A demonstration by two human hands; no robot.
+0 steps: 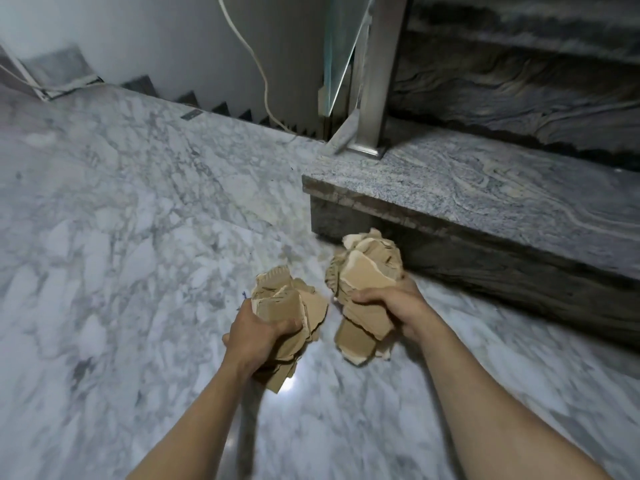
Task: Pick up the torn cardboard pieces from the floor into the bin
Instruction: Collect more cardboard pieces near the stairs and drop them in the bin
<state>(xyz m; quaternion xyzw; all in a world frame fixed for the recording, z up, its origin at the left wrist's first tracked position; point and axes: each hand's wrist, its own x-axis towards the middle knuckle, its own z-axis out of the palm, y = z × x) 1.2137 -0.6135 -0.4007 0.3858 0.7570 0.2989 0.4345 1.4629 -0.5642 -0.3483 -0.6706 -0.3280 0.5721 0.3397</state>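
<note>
While clutched, cardboard pieces (291,306) in both hands (258,336).

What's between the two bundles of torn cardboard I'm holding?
Nothing. In the head view, only bare marble floor shows in the gap between the left hand's cardboard bundle and the right hand's bundle.

2 ragged bunches of torn brown cardboard pieces (367,292), crumpled and layered, are held side by side above the floor.
</note>
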